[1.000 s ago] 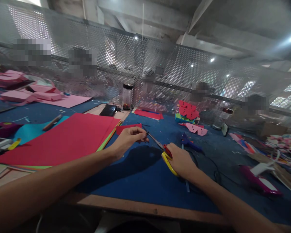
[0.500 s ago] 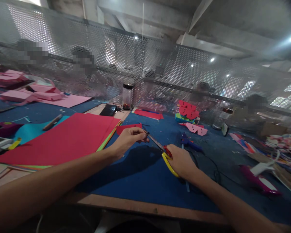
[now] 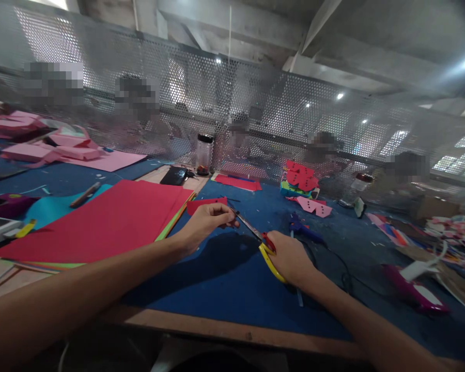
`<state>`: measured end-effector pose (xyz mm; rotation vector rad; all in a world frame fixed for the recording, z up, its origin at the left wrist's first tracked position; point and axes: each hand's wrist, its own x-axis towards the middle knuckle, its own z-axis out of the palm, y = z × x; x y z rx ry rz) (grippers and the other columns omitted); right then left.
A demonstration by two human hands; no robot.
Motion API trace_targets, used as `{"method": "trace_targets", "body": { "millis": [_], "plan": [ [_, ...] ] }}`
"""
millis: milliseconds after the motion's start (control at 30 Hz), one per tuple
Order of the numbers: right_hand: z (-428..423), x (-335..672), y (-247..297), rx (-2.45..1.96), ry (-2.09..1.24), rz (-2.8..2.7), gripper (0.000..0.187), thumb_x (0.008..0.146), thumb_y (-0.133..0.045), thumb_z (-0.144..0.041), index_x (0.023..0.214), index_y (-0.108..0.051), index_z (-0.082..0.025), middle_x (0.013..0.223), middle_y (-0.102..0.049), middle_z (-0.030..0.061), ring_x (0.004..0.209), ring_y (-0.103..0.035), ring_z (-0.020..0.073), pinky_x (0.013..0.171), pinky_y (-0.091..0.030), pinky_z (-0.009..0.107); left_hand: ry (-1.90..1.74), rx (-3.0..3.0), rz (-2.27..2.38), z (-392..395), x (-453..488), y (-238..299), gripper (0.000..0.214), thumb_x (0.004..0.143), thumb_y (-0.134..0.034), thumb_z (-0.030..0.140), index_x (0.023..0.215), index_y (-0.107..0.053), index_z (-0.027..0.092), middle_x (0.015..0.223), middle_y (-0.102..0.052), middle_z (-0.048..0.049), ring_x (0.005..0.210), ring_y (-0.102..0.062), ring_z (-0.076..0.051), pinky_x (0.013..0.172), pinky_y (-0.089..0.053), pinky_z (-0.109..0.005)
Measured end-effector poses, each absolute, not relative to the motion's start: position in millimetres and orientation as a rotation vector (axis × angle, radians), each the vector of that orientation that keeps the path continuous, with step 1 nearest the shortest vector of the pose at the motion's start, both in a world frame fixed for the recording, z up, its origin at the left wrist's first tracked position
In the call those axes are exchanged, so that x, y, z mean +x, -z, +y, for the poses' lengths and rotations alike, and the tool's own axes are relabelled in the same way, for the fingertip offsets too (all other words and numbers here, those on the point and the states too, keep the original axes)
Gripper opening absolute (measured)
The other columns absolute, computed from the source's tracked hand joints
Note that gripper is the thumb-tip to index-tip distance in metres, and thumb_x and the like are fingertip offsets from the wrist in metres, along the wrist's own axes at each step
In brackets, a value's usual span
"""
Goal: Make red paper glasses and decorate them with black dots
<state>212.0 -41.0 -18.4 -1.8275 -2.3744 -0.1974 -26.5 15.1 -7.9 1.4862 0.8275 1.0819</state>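
My left hand (image 3: 209, 222) pinches a small red paper piece (image 3: 201, 203) that has dark dots along its upper edge. Part of that piece is hidden behind the fingers. In my right hand (image 3: 292, 258) is a pair of scissors (image 3: 251, 230) with red and yellow handles. The blades point up and left, and their tips reach the fingertips of my left hand. Whether the tips touch the paper cannot be made out. Both hands are above the blue mat (image 3: 225, 289).
Left lies a stack of red paper sheets (image 3: 101, 222). Behind are a black phone (image 3: 173, 175), a clear jar (image 3: 204, 155) and red dotted cutouts (image 3: 300, 175). A blue glue gun (image 3: 304, 227) with a cord is right of centre, paper scraps (image 3: 453, 232) farther right. A perforated metal screen (image 3: 232, 103) stands behind.
Both hands, the scissors and the red paper piece hold nearly the same position. The whole view has shifted very slightly.
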Motion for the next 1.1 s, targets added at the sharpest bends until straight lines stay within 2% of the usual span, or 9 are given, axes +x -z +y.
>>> {"method": "trace_targets", "body": {
  "millis": [567,933,1100],
  "plan": [
    [-39.0,213.6,18.1,-1.837,0.172,-2.374,0.015,0.093,-0.051,-0.032,0.085,-0.058,-0.020,0.085,-0.068,0.0026,0.079,-0.064,0.0167,0.061,-0.026,0.028,-1.064,1.502,0.857,13.2,-26.3,5.6,0.014,0.080,-0.065,0.032,0.081,-0.067,0.018,0.084,-0.072,-0.0051,0.082,-0.066,-0.017,0.082,-0.048,-0.030],
    [-40.2,212.7,19.9,-1.767,0.232,-2.349,0.015,0.094,-0.048,-0.033,0.096,-0.055,-0.020,0.099,-0.065,0.0034,0.079,-0.063,0.0162,0.058,-0.023,0.029,-1.116,1.456,0.831,14.1,-26.9,6.3,0.018,0.082,-0.068,0.034,0.083,-0.067,0.016,0.083,-0.072,-0.0047,0.082,-0.067,-0.017,0.081,-0.048,-0.031],
    [-41.0,211.1,20.5,-1.777,0.177,-2.366,0.013,0.094,-0.048,-0.032,0.094,-0.055,-0.021,0.095,-0.065,0.0030,0.080,-0.063,0.0165,0.060,-0.024,0.028,-1.104,1.460,0.828,11.8,-26.1,4.6,0.016,0.083,-0.067,0.031,0.082,-0.067,0.016,0.083,-0.072,-0.0050,0.082,-0.066,-0.017,0.081,-0.048,-0.030]
  ]
}}
